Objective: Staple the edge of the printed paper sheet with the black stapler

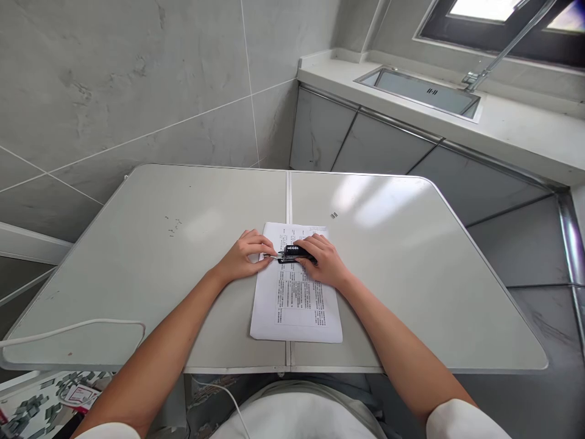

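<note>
A black stapler point(292, 251) lies crosswise over printed sheets of paper point(297, 311). My right hand point(323, 259) wraps round its right end, with the thumb on the near side. At the stapler's left end, my left hand point(249, 255) pinches a thin silver metal piece point(273, 256) between thumb and fingertips. Whether that piece is still joined to the stapler I cannot tell. Part of the print is hidden beneath the stapler and my right hand.
Small loose staples point(173, 227) are scattered on the left of the folding table point(402, 305). Two short staple strips point(334, 214) lie beyond the papers, to the right. A white cable point(73, 327) crosses the near left corner. A counter with a sink point(415, 91) stands behind.
</note>
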Demonstrator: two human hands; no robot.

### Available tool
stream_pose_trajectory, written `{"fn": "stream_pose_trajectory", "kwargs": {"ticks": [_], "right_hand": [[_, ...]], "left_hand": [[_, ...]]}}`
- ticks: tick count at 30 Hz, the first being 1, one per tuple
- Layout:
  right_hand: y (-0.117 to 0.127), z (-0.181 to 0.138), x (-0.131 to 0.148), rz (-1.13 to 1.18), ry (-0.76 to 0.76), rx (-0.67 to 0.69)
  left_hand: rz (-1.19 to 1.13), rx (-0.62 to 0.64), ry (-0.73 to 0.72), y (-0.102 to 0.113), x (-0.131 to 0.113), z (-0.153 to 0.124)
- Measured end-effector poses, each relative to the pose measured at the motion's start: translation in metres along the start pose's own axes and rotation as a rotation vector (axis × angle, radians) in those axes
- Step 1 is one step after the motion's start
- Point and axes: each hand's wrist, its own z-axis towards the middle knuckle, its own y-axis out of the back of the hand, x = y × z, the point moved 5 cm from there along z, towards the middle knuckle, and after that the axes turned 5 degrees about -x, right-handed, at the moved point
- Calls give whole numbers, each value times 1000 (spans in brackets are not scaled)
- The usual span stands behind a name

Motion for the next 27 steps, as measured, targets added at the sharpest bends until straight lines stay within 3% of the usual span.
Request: {"fn": "stream_pose_trajectory", "kwargs": {"ticks": [15,21,27], "right_hand": [[1,0,-1,3,5,-6],[1,0,-1,0,1,-5],[1,1,0,16,3,-20]], "left_hand": [[-108,79,229,-6,5,2],[-65,90,142,-5,4,2],[-61,137,-2,13,16,-5]]}}
